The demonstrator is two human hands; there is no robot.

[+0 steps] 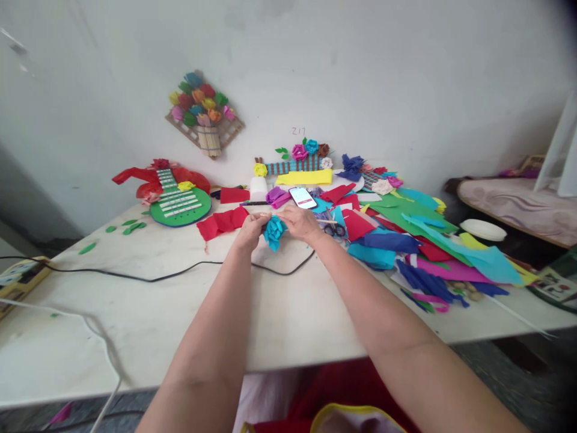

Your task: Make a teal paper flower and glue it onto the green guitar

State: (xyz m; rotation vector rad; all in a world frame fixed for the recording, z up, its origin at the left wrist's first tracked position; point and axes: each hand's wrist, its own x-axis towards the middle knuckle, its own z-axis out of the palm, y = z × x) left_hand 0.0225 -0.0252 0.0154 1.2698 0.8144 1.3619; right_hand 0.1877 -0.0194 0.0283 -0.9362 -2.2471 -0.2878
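Observation:
A turquoise crepe-paper flower (274, 233) hangs between my two hands, its ruffled petals facing down. My left hand (253, 230) is closed, its fingertips pinching at the flower's upper left. From the other side my right hand (298, 222) pinches the top right of the same flower. The exact grip of the fingertips is too small to make out. Just right of my right hand lie dark-handled scissors (334, 230). Behind the hands is a phone (302, 198) with a lit screen, and left of them a strip of red crepe paper (222, 223).
Heaped coloured paper (424, 240) covers the table's right side. A green guitar-shaped craft (180, 204) stands at the back left. A black cable (153, 280) crosses the table (189, 325); a white cable (106, 349) hangs over its front edge. A white bowl (484, 230) sits right.

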